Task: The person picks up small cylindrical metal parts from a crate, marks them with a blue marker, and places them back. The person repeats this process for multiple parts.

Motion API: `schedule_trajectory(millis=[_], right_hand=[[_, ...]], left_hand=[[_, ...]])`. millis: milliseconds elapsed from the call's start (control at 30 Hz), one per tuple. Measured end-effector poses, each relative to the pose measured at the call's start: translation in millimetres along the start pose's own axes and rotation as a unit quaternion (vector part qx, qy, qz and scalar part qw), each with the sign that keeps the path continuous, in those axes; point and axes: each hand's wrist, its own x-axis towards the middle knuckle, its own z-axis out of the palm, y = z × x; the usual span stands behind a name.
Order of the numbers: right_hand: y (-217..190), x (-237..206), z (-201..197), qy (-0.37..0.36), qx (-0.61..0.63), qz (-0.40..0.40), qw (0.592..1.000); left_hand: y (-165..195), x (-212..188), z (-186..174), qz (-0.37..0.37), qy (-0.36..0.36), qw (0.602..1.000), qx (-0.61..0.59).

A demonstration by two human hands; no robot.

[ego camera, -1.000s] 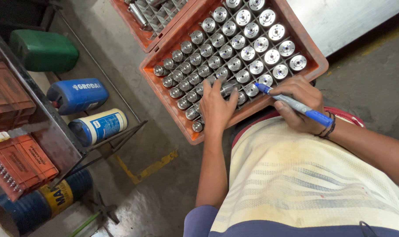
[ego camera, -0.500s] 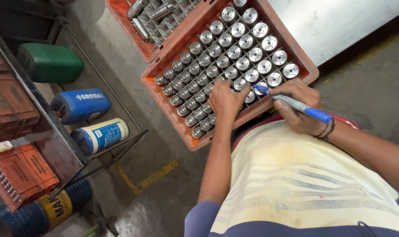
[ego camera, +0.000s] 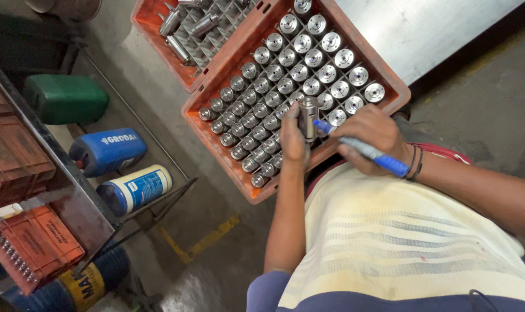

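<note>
Two bare hands work over the near edge of an orange crate (ego camera: 389,86), just past the person's pale striped shirt (ego camera: 401,242). The left hand (ego camera: 294,138) is closed around a short metal cylinder (ego camera: 308,117), holding it upright, lifted clear of the rows below. The right hand (ego camera: 372,138) is clamped on a blue marker pen (ego camera: 366,151), whose tip points at the side of the held cylinder and lies just beside it; whether it touches cannot be told. Dark bands circle the right wrist.

Under and beyond the hands, the crate's grid is packed with many more shiny cylinders (ego camera: 297,63) standing on end, one to a cell. The hands and the raised piece hide a few cells near the front edge.

Farther off, touching this crate's far left corner, a second orange crate (ego camera: 153,26) holds a grey divider with a few metal parts lying loose and tilted.

To the left on the concrete floor lie a blue-and-white can (ego camera: 136,189), a blue jug (ego camera: 108,151) and a green canister (ego camera: 66,99), behind thin metal rods. Nearer the left edge, a dark rack carries a small orange crate (ego camera: 37,245) of parts, with a blue drum (ego camera: 66,286) below it. A yellow mark (ego camera: 202,241) is painted on the floor.
</note>
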Motion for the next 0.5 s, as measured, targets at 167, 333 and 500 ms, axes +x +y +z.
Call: schedule_trajectory(millis=[167,333,500], right_hand=[[-0.8,-5.0,4.8,0.003,0.007,-0.017,1.0],[-0.8,-13.5,5.7,-0.002,0.023,0.03,0.999],[-0.7,-19.2,8.6,0.017,0.015,0.069,0.997]], left_hand=[[-10.0,-2.6,-4.3,-0.014,0.024,1.0,-0.006],[-3.1,-3.9,2.2,0.025,-0.027,0.998,0.041],[16.4,-11.9,15.0,-0.019,-0.043,0.999,-0.002]])
